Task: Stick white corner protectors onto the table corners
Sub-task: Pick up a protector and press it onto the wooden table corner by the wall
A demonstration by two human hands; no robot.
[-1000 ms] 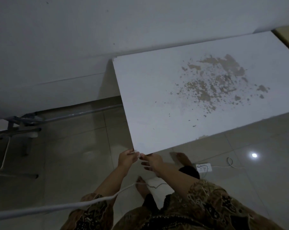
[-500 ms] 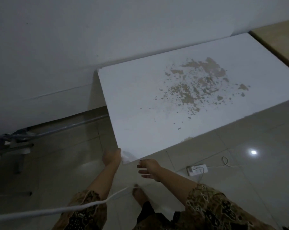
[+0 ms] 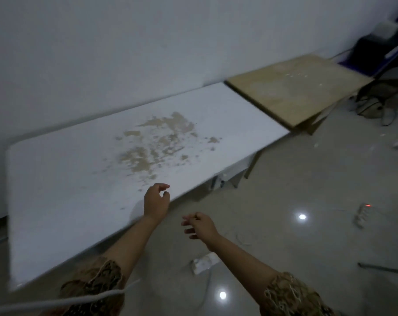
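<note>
White worktop point(image 3: 63, 179) with a peeled brown patch point(image 3: 157, 144) runs along the wall — left hand point(image 3: 155, 201) over its front edge, right hand point(image 3: 200, 225) above the floor, both loosely curled, empty — no protector discernible.

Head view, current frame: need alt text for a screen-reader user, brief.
A person's two bare hands hang loosely curled and hold nothing, the left hand above the near edge of a long white table with a patch of peeled brown paint, the right hand over the glossy tiled floor. A bare wooden table abuts the white one's far end.
</note>
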